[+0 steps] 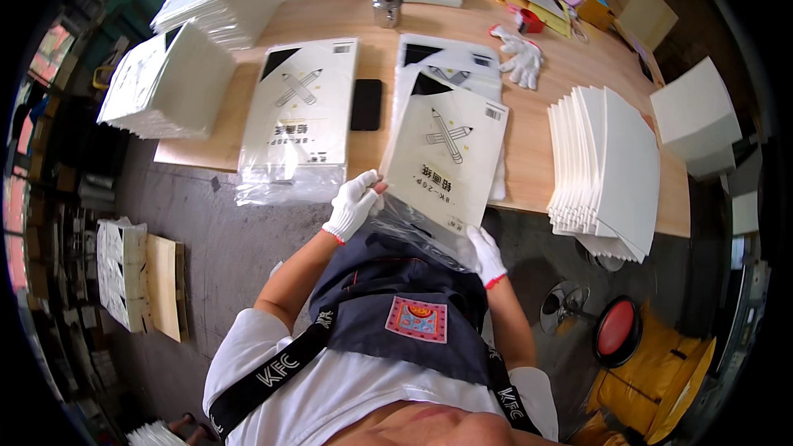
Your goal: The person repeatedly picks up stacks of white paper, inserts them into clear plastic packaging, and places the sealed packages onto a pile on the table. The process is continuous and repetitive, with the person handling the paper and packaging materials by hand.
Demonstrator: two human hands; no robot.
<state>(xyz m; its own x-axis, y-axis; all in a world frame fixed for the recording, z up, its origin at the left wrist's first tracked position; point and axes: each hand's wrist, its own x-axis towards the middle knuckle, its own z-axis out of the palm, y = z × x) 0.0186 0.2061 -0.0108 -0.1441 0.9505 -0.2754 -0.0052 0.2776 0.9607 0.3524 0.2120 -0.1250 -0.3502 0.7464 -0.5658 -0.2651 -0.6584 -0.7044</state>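
Observation:
A paper pack (446, 144) with crossed pencils printed on its cover sits in a clear plastic bag, tilted over my lap and the table's near edge. My left hand (355, 205), in a white glove with bare fingertips showing, pinches the bag's left edge near its loose end. My right hand (486, 254), also gloved, is closed at the bag's lower right corner, its fingers partly hidden. Behind this pack lies a stack of empty-looking printed bags (413, 54). To the left, a pile of bagged packs (306, 116) lies with its plastic ends hanging over the edge.
Fanned white paper stacks (607, 165) stand at the right. A black phone (367, 105), a metal tin (387, 10), a spare glove (522, 58) and a red tape roll (530, 21) lie on the table (529, 124). Tall bagged stacks (178, 83) stand at the left.

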